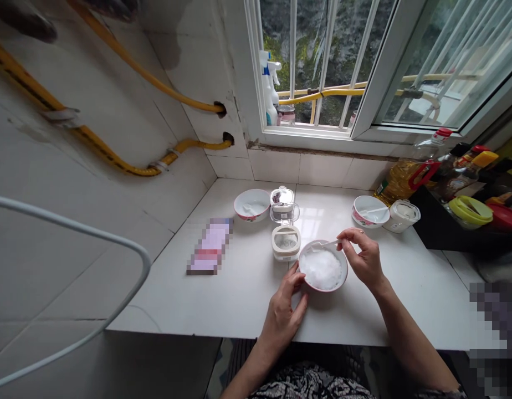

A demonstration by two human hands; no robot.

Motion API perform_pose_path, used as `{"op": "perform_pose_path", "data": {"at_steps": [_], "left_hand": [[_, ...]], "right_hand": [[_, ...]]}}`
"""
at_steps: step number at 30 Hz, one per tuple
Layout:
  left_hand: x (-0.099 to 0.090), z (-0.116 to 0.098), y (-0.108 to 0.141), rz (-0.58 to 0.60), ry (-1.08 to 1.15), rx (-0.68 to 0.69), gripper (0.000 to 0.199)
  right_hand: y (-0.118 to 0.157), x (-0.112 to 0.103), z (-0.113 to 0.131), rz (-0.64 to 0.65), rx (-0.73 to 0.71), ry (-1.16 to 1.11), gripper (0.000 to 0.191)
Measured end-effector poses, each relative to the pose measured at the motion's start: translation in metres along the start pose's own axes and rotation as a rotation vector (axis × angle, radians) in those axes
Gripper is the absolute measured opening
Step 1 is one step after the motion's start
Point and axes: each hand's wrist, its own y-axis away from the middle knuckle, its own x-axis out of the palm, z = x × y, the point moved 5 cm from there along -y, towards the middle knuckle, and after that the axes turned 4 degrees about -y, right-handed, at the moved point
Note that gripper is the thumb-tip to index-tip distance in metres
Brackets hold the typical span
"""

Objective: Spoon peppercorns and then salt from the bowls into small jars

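Basically: bowl (323, 269) of white grains sat near desk (223, 288) front edge. Left hand (284, 313) braced rim, fingers loosely curled on it. Right hand (364, 256) pinched small spoon (327, 244). Bowl likely ceramic: rigid, breakable, smooth; best held by rim. Spoon light, thin handle.

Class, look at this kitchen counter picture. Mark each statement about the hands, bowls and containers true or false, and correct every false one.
1. The left hand steadies the pink-rimmed bowl of white granules. True.
2. The right hand holds a metal fork. False: it holds a small white plastic spoon at the bowl's rim.
3. The small white seasoning box with a clear flip lid stands open behind the bowl. True.
4. Only one bowl is on the white counter. False: two more pink-rimmed bowls, one left and one right, sit farther back.
5. The yellow oil bottle with a red handle stands left of the window. False: it stands at the right.
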Motion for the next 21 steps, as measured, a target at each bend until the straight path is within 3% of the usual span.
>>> {"op": "perform_pose_path", "data": {"at_steps": [3,8,10,16,21], "left_hand": [[0.0,0.001,0.0,0.002,-0.001,-0.018,0.039],[0.0,0.001,0.001,0.002,0.008,-0.005,0.04],[0.0,0.001,0.001,0.0,0.008,0.004,0.042],[0.0,0.001,0.001,-0.006,-0.007,0.025,0.043],[-0.001,-0.001,0.001,-0.016,-0.045,0.037,0.041]], "right_hand": [[0.0,-0.004,-0.002,0.046,-0.095,0.061,0.016],[0.004,0.012,0.001,0.227,-0.174,0.087,0.017],[0.005,0.016,-0.001,0.246,-0.096,0.047,0.018],[0.007,0.011,-0.022,0.148,0.334,-0.143,0.015],[0.005,0.007,-0.028,0.074,0.435,-0.253,0.014]]}}
